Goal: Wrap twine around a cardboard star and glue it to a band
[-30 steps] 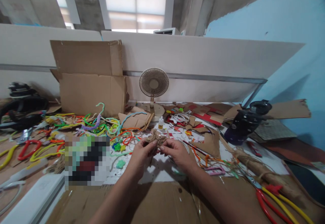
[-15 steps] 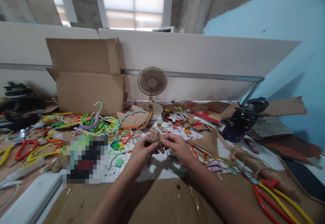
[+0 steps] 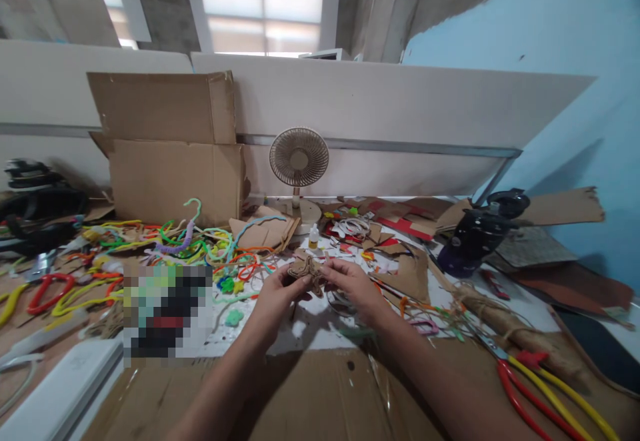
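Between my two hands is a small brown star-shaped piece (image 3: 307,269), wound over its face with what looks like twine. My left hand (image 3: 281,294) pinches its left side, thumb in front and fingers behind. On the right edge, the fingertips of my right hand (image 3: 350,283) are closed on the same piece. Just behind it stands a little glue bottle (image 3: 313,237) with yellowish contents. Under and around my hands lies a white sheet (image 3: 310,334). A green flower (image 3: 233,317) rests left of my left hand.
A desk fan (image 3: 299,157) and an opened cardboard box (image 3: 175,177) stand at the back. Colourful pipe cleaners (image 3: 215,244) tangle at left. A dark purple jug (image 3: 470,241), a twine roll (image 3: 495,314) and red-yellow-handled scissors (image 3: 530,387) are at right. Cardboard (image 3: 280,394) covers the near edge.
The star-shaped piece has turned slightly, so more of its wound face shows. Both hands stay on it in nearly the same place. The view has shifted a little.
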Available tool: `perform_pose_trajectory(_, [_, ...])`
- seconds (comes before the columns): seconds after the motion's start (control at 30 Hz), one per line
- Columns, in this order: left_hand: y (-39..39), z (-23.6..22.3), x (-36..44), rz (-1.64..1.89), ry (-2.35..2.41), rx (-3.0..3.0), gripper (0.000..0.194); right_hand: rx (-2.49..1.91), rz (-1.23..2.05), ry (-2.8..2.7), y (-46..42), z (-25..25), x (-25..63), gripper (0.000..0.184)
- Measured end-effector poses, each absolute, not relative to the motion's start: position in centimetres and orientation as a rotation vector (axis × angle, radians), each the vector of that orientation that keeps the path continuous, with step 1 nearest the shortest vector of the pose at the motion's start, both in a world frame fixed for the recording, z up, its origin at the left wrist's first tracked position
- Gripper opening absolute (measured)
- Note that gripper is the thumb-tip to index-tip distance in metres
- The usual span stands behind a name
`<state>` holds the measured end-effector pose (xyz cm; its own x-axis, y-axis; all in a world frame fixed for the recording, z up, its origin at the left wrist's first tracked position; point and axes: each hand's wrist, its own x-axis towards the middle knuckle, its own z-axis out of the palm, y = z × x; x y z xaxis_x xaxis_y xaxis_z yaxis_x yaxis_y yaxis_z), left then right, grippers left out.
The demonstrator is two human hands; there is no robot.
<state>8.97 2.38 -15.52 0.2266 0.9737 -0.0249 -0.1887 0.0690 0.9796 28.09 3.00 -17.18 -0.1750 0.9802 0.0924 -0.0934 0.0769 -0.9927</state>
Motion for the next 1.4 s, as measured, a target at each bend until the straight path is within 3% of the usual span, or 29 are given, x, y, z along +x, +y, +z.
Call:
perform_pose_trajectory(0.17, [2.3,-15.7,9.2,1.082,0.907,1.127,0.038,-1.003,1.192,-1.350,2.8,-17.2,28.1,0.036])
perform_pose_trajectory(0.4, [2.1,-15.3,9.2,1.074,0.924,1.123,0.043,-0.981,1.293,-1.368,2.5,-16.4,27.9,0.045])
perform_pose_trajectory(0.7, [2.4,-15.5,9.2,1.049,0.896,1.158,0.060,-0.988,1.228,-1.367,2.5,-17.0,27.8,0.030])
perform_pose_trajectory(1.0, [2.0,-14.9,9.2,1.091,0.923,1.198,0.048,-0.997,1.191,-1.324,2.5,-17.1,27.5,0.029])
perform_pose_trajectory(1.3, [2.7,-15.3,8.9,1.059,0.931,1.218,0.036,-1.016,1.232,-1.319,2.4,-16.7,27.5,0.050])
perform_pose_trajectory(1.4, [2.8,-15.6,8.9,1.104,0.939,1.156,0.038,-1.032,1.275,-1.358,2.4,-16.9,27.5,0.045])
